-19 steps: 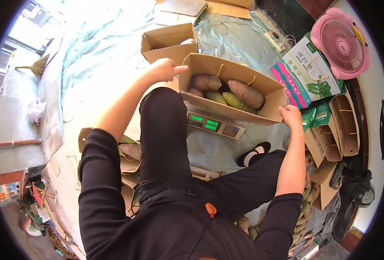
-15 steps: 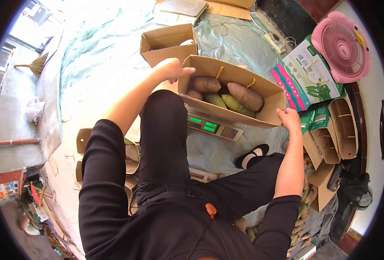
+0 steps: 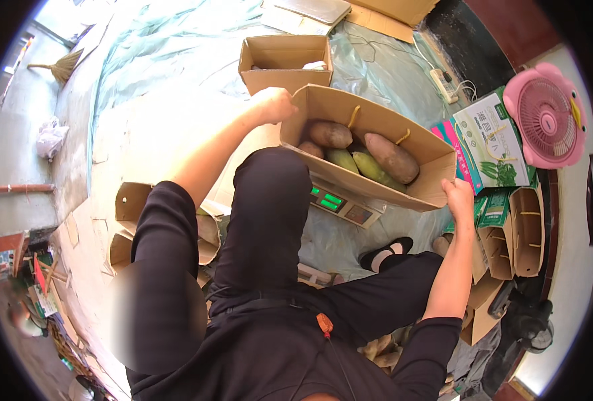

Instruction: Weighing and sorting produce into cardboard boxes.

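Brown cardboard lies in both grips: the left hand (image 3: 275,105), at 10 o'clock on the brown carton (image 3: 433,175), has its fingers folded onto the left end wall, their tips largely hidden; the right hand (image 3: 458,194), at 4 o'clock, pinches the right end wall between thumb and fingers, the finger ends passing out of sight behind the board. Clock directions are taken from this carton, which lies beyond the knees with its open top turned toward the wearer. Inside are at least five root vegetables (image 3: 391,157), reddish and green; the lower ones are partly covered, and the front wall conceals the carton's floor. At 6 o'clock a scale (image 3: 358,214) with a green-lit display shows only its near edge; whether the carton rests on it cannot be told. The left knee (image 3: 273,180), at 8 o'clock, hides the scale's left end. At 11 o'clock stands a second carton (image 3: 284,81), its contents mostly obscured. A white printed box (image 3: 490,150) and a pink fan (image 3: 544,120) occupy 3 o'clock; open cartons (image 3: 527,227) overlap at 4 o'clock. Near 8 o'clock, further cartons (image 3: 129,200) are partly covered by the left sleeve (image 3: 169,227), itself blurred lower down.
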A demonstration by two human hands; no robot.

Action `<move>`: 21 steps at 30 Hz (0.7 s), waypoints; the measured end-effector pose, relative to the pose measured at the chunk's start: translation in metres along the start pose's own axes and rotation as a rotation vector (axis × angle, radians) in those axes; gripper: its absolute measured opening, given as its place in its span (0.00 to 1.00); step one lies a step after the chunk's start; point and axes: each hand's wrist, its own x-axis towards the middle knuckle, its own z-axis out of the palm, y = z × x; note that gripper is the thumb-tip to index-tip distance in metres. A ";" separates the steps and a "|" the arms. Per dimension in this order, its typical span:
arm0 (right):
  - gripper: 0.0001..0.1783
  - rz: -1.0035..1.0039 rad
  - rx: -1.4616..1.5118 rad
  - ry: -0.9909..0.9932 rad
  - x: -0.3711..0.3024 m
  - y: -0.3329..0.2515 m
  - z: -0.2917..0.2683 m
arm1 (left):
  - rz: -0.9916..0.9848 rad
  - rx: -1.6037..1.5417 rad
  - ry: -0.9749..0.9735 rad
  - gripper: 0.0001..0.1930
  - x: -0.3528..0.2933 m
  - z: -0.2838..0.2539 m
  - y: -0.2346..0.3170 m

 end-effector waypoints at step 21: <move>0.18 -0.491 -0.115 -0.442 -0.002 -0.284 0.205 | -0.333 0.315 0.352 0.18 -0.118 -0.092 -0.300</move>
